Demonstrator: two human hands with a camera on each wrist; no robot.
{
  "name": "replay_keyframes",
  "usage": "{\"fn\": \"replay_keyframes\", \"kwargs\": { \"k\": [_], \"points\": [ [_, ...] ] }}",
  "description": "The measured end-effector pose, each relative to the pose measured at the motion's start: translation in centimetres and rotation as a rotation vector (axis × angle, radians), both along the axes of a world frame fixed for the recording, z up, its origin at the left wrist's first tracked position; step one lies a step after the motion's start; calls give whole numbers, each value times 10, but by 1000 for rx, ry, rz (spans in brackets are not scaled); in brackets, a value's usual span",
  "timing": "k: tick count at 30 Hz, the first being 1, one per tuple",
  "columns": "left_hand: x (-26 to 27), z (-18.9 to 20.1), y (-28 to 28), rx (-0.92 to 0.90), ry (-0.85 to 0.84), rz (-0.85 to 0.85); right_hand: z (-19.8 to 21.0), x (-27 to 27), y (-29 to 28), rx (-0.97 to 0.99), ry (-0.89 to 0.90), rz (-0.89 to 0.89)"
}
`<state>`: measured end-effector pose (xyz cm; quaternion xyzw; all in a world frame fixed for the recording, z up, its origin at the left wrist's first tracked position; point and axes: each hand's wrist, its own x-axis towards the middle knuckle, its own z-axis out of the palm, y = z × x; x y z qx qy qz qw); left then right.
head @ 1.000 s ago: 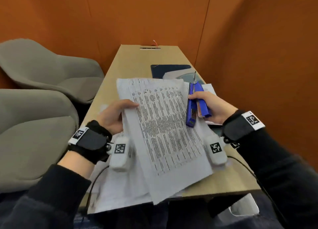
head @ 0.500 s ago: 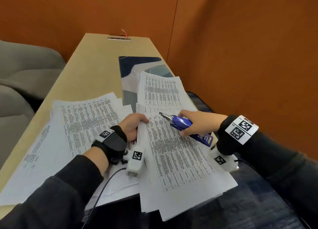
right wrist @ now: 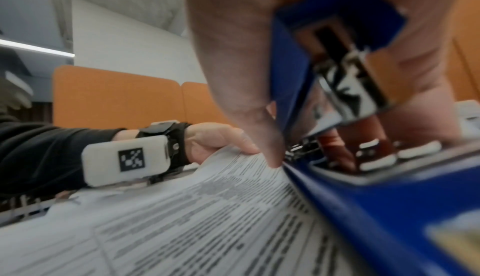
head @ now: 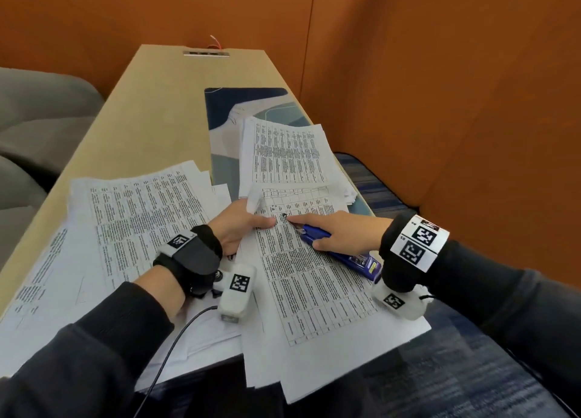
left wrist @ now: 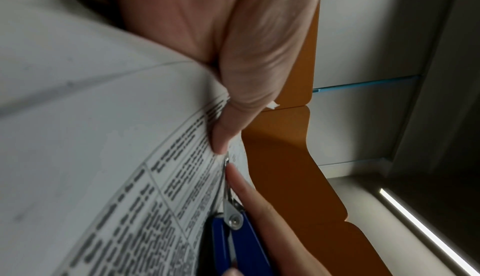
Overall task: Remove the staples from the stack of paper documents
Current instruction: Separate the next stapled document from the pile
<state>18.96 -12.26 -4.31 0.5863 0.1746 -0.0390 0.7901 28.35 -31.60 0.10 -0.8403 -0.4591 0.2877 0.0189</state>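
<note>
1. stapled document point(head: 301, 260) lying on top of the near paper pile, long axis running from the near table point(head: 151, 109) edge up and away, top left corner being the working spot.
2. staple itself too small to make out; judged to sit at that top left corner, just where the metal tip point(head: 284, 215) touches the sheet.
3. blue staple remover point(head: 333, 248) lying flat on the document, long axis slanting from lower right up to that corner, tip point(left wrist: 226, 162) pointing at the left thumb.
4. right hand point(head: 342, 232) wrapped around the remover, forefinger stretched along its top toward the tip, fingers point(right wrist: 259, 136) curled over the blue body point(right wrist: 337, 177).
5. left hand point(head: 239, 226) pinching the document's top left edge, thumb on top, just beside the tip, almost touching; sheet point(left wrist: 130, 157) bowed upward under the thumb point(left wrist: 233, 105).
6. both hands meeting at the corner, right one carrying the tool, left one only bracing; likely next a short push of the tip further toward the left thumb, under the staple.
7. risk judged: tearing the corner, or sliding into the thumb.
8. second loose pile point(head: 141, 216) left of the document, another point(head: 283, 153) beyond it.
</note>
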Motion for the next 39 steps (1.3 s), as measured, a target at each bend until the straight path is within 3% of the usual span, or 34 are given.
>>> {"fn": "replay_keyframes", "kwargs": {
  "k": [6,8,12,13,15,21,26,28,33,36,39],
  "points": [
    [2,-2,-1,142,25,-9,-17,-7,12,91,-78,-50],
    [1,-2,-1,150,19,-7,-9,-2,13,83,38,-64],
    [-2,-3,0,117,-18,-27,6,5,-4,211,517,-205],
    [-2,-3,0,126,-17,-37,8,3,-8,225,555,-216],
    [-1,-2,-1,146,2,-37,12,-2,-9,167,361,-113],
    [6,-2,-8,179,81,90,4,-30,2,-96,-608,207],
    [10,6,-13,181,175,91,-2,-32,-3,-108,-783,275],
    [7,11,-13,192,170,48,1,-25,-11,-25,-716,228],
    [8,33,-12,287,40,43,26,13,-58,366,-169,-299],
    [21,49,-10,267,-5,100,36,54,-103,312,-169,-505],
    [32,54,-4,284,33,153,9,84,-145,89,-86,-571]
  ]
}}
